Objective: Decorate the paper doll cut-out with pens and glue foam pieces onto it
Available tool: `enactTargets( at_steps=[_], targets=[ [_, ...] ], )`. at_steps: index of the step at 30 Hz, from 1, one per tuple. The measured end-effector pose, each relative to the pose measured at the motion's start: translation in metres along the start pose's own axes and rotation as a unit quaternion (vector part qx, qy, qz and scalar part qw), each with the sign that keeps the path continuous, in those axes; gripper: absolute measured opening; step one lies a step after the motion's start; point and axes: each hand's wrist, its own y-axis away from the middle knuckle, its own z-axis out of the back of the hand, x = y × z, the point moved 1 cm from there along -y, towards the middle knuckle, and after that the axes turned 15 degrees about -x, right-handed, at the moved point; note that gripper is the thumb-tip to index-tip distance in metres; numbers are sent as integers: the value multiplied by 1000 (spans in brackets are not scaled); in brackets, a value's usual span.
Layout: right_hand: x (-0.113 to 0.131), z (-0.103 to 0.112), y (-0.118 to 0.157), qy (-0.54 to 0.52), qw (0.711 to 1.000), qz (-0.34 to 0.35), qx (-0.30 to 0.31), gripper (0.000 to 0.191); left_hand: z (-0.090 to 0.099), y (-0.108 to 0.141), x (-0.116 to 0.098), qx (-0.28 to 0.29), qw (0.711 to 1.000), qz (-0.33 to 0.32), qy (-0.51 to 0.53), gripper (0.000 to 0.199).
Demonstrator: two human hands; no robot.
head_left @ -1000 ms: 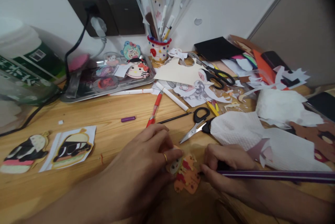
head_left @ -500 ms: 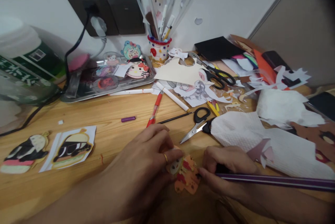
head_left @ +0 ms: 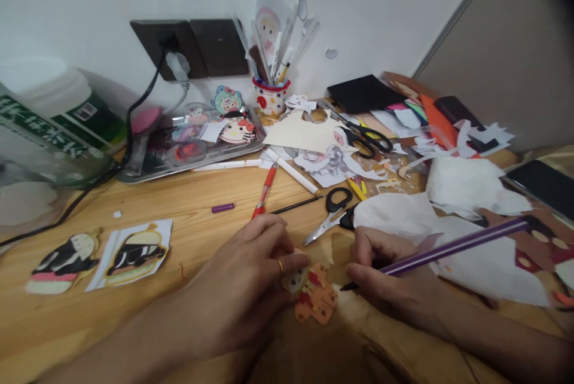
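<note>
Between thumb and fingers my left hand (head_left: 251, 270) grips an orange cartoon figure cutout (head_left: 319, 297) with a pale face and red patches. My right hand (head_left: 381, 264) is closed around a purple striped pen (head_left: 448, 247), whose dark tip is just right of the cutout, apart from it. Small dark marks show on the cutout's orange part. Beyond both hands, small black-handled scissors (head_left: 332, 216) lie with their blades pointing toward my left hand. A red pen (head_left: 264, 192) and a purple pen cap (head_left: 223, 208) rest on the wooden table.
Two burger-like character cutouts (head_left: 140, 252) lie at the left. Behind stand a metal tray (head_left: 192, 164) of decorated pieces, a cup (head_left: 271, 100) of pens and a large green-and-white tub (head_left: 49, 127). Paper scraps, larger scissors (head_left: 370, 140) and crumpled tissue (head_left: 470, 183) cover the right side.
My right hand has drawn the pen tip off the cutout, and the pen's back end has swung upward. The left hand keeps its hold. The view has tilted up slightly.
</note>
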Motion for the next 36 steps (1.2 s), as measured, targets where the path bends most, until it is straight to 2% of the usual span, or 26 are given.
enactTargets(
  at_steps=[5, 8, 13, 23, 29, 36],
  targets=[
    [2, -4, -3, -12, 999, 8, -46, 22, 0, 0, 0, 1, 1000, -18, -10, 34],
    [5, -4, -3, -12, 999, 41, -28, 20, 0, 0, -1, 1, 1000, -19, -21, 35],
    [3, -1, -1, 21, 998, 57, 7, 18, 1, 1, -4, -6, 998, -37, -42, 34],
    [4, -2, 1, -17, 998, 68, 5, 17, 2, -1, -10, 13, 994, -62, -86, 37],
    [4, -2, 2, -15, 996, 88, -16, 18, 3, -2, -16, 24, 992, -73, -99, 36],
    [4, -2, 3, -18, 995, 93, -22, 16, 0, -1, -20, -4, 993, -76, -86, 35]
  ],
)
